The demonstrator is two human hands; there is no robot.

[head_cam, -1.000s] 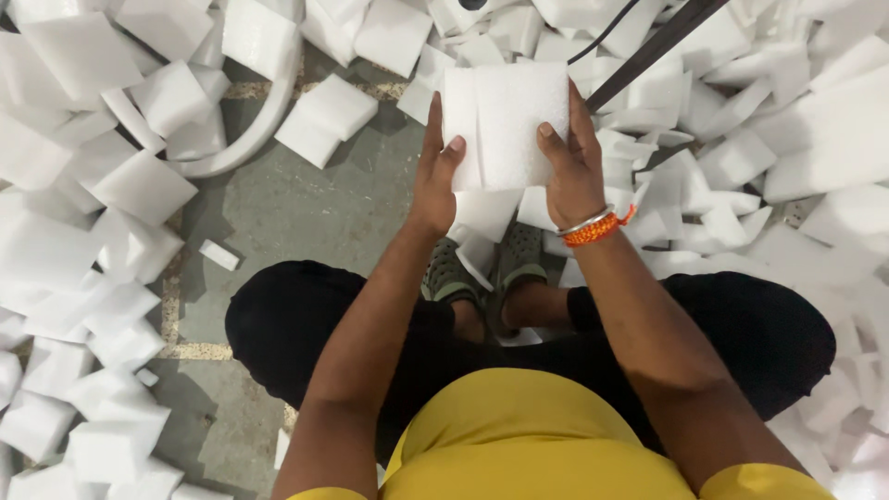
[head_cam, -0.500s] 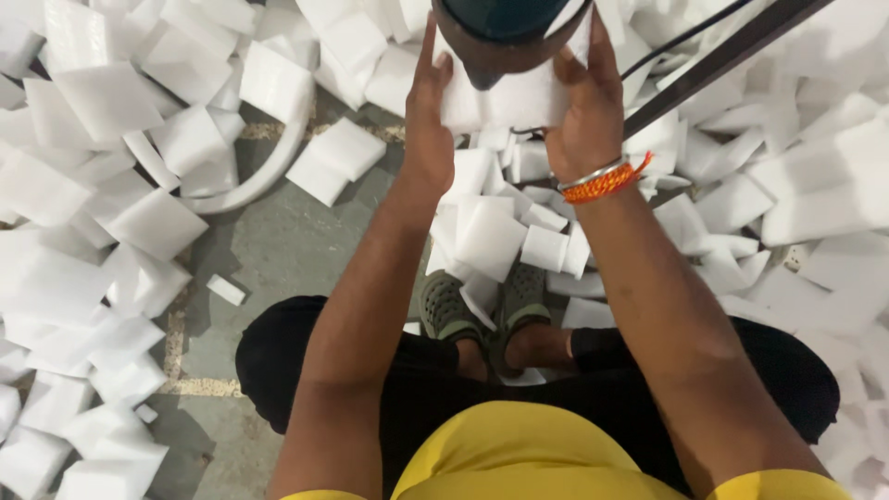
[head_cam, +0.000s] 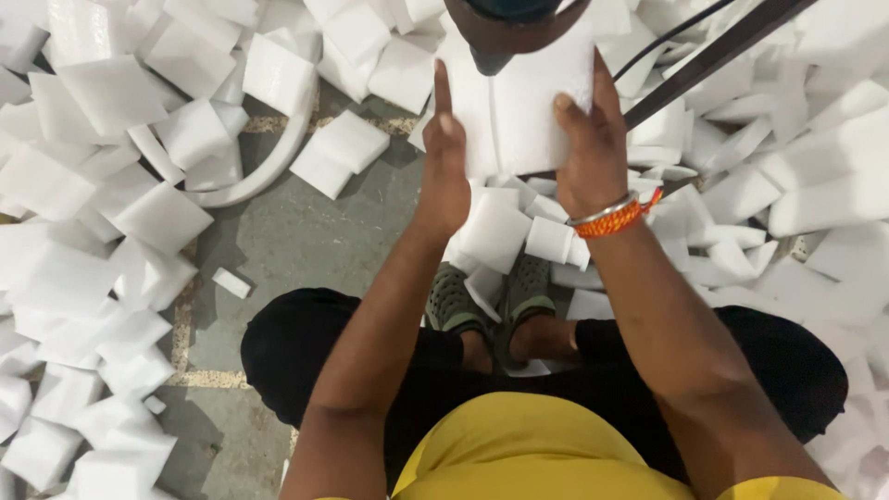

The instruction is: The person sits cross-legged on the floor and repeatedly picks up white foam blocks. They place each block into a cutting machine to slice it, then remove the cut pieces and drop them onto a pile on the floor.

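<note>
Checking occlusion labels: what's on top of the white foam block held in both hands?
A dark rounded machine part overlaps the white foam block at its top edge, hiding that edge. Left hand and right hand grip its sides.

You have no packages, labels, signs or screens before you here; nothing with print or a display shows anywhere on the floor or between your hands.

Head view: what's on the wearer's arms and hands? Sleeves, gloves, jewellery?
Both arms are bare to the bottom edge of the frame: no sleeves show. No gloves on the left hand or the right hand. The right wrist carries a thin silver bangle and, beside it, an orange thread band with a loose end. The left wrist is bare. No rings visible on the fingers.
</note>
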